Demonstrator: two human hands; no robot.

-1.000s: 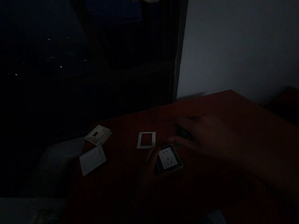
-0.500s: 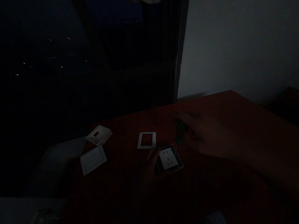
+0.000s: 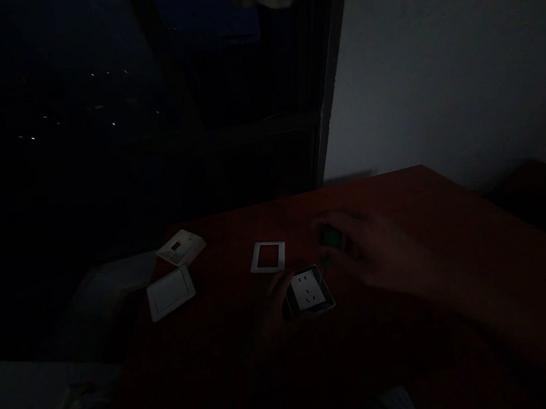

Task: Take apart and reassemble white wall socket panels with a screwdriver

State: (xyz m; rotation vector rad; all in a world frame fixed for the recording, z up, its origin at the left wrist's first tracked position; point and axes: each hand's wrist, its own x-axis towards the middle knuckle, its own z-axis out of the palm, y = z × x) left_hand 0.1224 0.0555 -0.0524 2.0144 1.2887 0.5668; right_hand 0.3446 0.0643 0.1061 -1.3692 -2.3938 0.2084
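A wall socket (image 3: 307, 290) with a white face and dark surround lies on the reddish table. My left hand (image 3: 274, 308) grips its left side, fingers at the upper and lower edges, though deep shadow hides much of the hand. My right hand (image 3: 366, 242) is closed round the green handle of a screwdriver (image 3: 330, 237). The screwdriver slants down to the left, its shaft meeting the socket's right edge; the exact tip contact is too dark to make out. Just behind the socket lies a white open frame (image 3: 268, 257).
Two pale plates lie at the table's left edge: a flat white panel (image 3: 170, 292) and, behind it, a plate with a small cut-out (image 3: 181, 246). The table (image 3: 402, 194) ends at a white wall (image 3: 440, 62) and a dark window (image 3: 91, 121).
My right hand has shifted its fingers on the screwdriver handle, which leans slightly differently. The left hand and the socket have stayed in place.
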